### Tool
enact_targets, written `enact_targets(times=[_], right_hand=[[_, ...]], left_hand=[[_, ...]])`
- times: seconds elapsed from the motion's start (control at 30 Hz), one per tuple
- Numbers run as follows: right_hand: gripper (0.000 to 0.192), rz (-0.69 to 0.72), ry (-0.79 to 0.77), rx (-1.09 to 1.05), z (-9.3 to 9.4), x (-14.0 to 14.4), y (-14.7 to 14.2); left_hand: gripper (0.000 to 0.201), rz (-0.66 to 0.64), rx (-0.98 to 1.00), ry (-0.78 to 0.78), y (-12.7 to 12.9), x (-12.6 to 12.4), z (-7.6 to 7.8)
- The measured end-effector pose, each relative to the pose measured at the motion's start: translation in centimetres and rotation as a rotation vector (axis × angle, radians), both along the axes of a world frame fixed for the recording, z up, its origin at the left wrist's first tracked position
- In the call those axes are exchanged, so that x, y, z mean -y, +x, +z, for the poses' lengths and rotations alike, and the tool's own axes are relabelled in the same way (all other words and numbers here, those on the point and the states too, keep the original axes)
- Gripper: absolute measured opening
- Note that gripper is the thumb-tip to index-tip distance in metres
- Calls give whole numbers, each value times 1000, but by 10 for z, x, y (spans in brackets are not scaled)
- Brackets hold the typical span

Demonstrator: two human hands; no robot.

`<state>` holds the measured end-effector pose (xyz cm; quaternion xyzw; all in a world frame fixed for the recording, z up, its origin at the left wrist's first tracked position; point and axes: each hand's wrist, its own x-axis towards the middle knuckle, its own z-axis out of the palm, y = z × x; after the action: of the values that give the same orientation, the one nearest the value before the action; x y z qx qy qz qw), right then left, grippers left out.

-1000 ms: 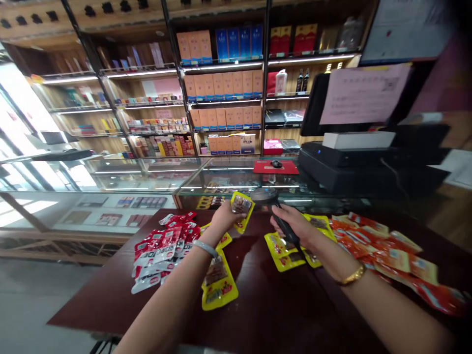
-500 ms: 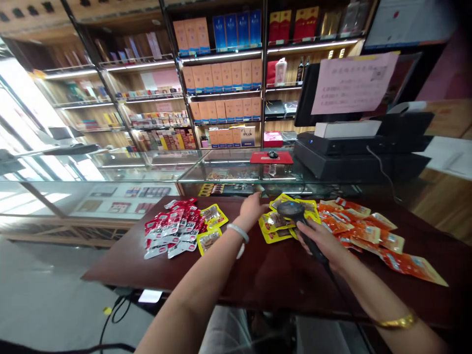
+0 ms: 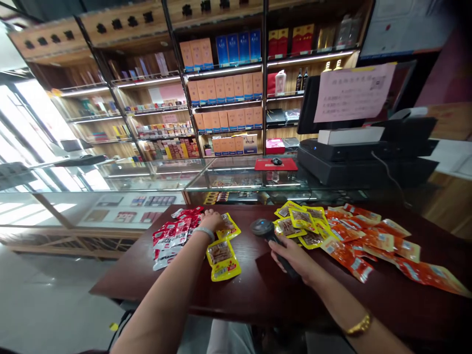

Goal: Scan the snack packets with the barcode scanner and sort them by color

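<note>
My left hand (image 3: 211, 220) rests over the edge of the red-and-white snack packets (image 3: 172, 236) and touches the upper yellow snack packet (image 3: 229, 227); its fingers look bent and slightly apart, with the tips partly hidden. Just nearer to me lies a second yellow packet (image 3: 223, 258), flat on the table. My right hand (image 3: 291, 255) is wrapped round the handle of a black barcode scanner (image 3: 263, 227), its head held above the tabletop. Beyond the scanner, to the right, is a pile of yellow packets (image 3: 302, 220). Orange snack packets (image 3: 372, 238) spread out beside that pile.
The dark red-brown table (image 3: 258, 290) meets a glass display counter (image 3: 228, 183) at the back. A cash register (image 3: 365, 157) with a monitor stands at the back right, and a mouse (image 3: 276, 161) lies on a red mat. Shelves of boxed goods line the wall.
My left hand has swung left from the yellow pile to the packets on the left. My right hand has drawn the scanner left and away from the pile. The view has shifted slightly.
</note>
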<state>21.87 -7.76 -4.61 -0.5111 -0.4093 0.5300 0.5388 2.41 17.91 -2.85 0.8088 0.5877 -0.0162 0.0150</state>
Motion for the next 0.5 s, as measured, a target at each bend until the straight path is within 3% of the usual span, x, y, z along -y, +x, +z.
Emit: enact_targets(times=[0.1, 0.27, 0.5], right_hand=[[50, -20, -2, 4, 2, 0, -1], [48, -106, 65, -18, 8, -3, 4], [49, -220, 107, -83, 26, -5, 22]], left_hand=[[74, -85, 78, 29, 16, 8, -3], [38, -265, 390, -82, 48, 30, -1], [39, -429, 571, -29, 92, 61, 16]])
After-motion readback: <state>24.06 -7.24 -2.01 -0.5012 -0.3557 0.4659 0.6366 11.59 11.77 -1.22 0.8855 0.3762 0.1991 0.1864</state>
